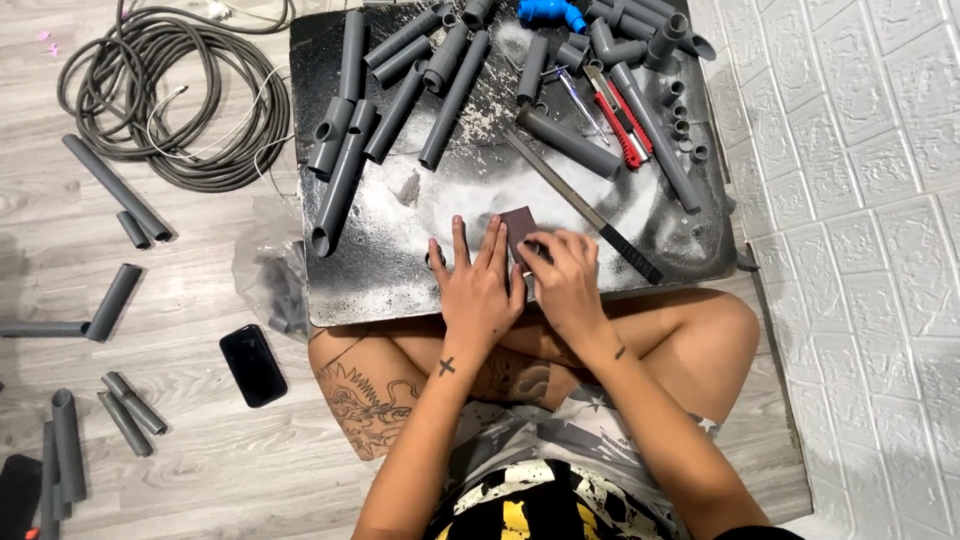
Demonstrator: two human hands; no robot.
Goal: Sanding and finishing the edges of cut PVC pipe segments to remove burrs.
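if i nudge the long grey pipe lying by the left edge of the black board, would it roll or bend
The long grey pipe would likely stay stiff, as it looks like rigid plastic tubing. Being round, it could roll sideways, though the white dust on the black board and neighbouring pipes may slow it. It probably feels light, since its end is hollow.

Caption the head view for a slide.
Both hands, left hand and right hand, press a brown sanding sheet on a dusty board.

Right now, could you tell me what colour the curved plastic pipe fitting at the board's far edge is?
Bright blue pipe fitting, clearest in the head view.
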